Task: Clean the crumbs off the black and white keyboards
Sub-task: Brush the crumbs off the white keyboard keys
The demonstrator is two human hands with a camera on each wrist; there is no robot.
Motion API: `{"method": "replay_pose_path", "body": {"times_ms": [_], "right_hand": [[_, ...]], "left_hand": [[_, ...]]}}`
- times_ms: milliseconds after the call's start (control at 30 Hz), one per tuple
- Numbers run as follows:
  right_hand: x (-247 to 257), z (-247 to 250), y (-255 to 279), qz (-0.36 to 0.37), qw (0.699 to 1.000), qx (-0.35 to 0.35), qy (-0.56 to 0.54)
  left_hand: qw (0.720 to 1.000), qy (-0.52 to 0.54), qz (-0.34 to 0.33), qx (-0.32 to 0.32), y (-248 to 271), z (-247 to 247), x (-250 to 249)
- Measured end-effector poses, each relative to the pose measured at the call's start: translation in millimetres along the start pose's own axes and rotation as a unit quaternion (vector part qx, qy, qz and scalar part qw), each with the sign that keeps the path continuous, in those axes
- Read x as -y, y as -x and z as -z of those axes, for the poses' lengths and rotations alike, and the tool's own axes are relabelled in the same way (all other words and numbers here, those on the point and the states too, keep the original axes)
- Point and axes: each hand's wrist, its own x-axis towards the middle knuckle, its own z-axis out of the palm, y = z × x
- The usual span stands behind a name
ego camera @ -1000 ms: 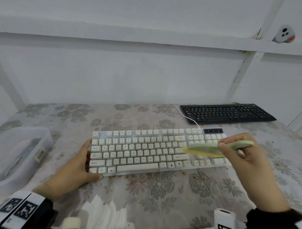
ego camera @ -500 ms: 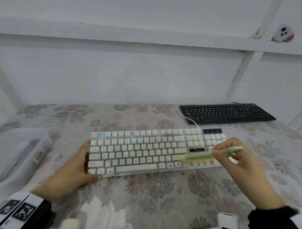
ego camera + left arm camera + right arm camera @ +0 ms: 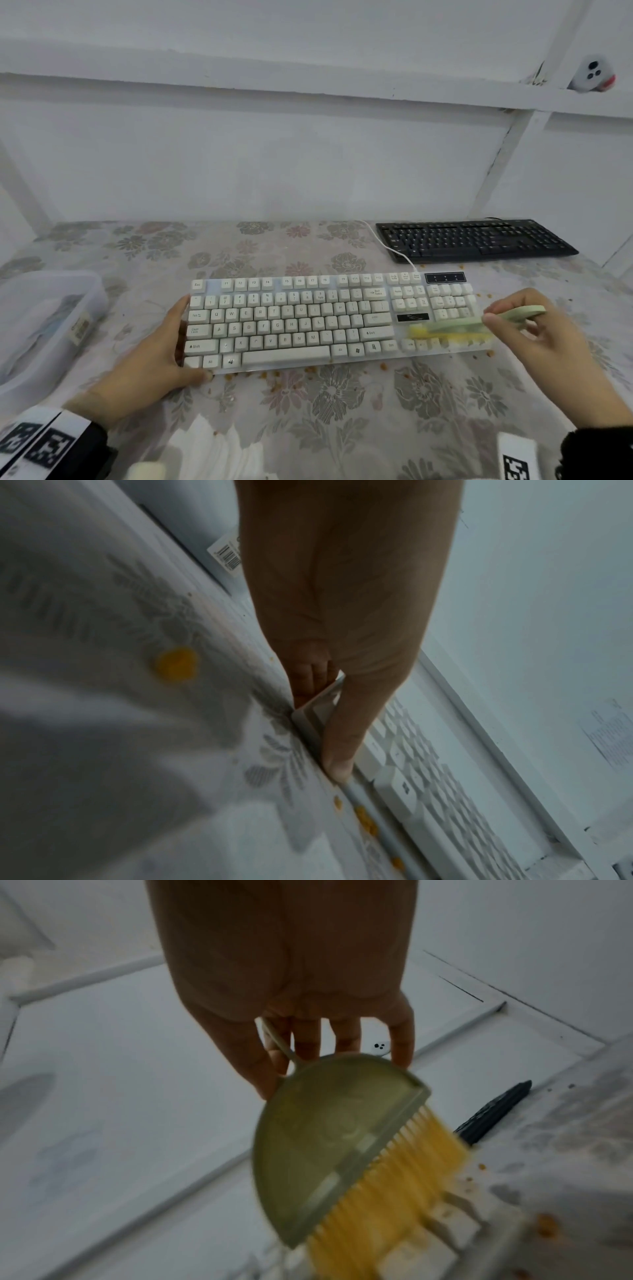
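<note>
The white keyboard lies in the middle of the floral tablecloth. My left hand clasps its left front corner, thumb along the front edge. My right hand pinches the handle of a pale green brush with yellow bristles. The bristles rest, blurred, on the lowest keys at the keyboard's right end. Orange crumbs lie along the keyboard's front edge and past its right end. The black keyboard sits at the back right, untouched.
A clear plastic box stands at the left table edge. White tissue lies near the front edge between my arms. The white keyboard's cable runs back beside the black keyboard. White wall panels close the back.
The brush swept down the keyboard's right keys towards the front edge, then shifted right. My left hand stayed on the left corner.
</note>
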Motion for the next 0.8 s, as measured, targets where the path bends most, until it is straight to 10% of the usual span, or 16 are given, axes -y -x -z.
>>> {"method": "replay_pose_path", "body": {"times_ms": [800], "right_hand": [[-3, 25, -5, -0.04, 0.99, -0.074, 0.111]], "left_hand": [[1.0, -0.01, -0.006, 0.002, 0, -1, -3]]}}
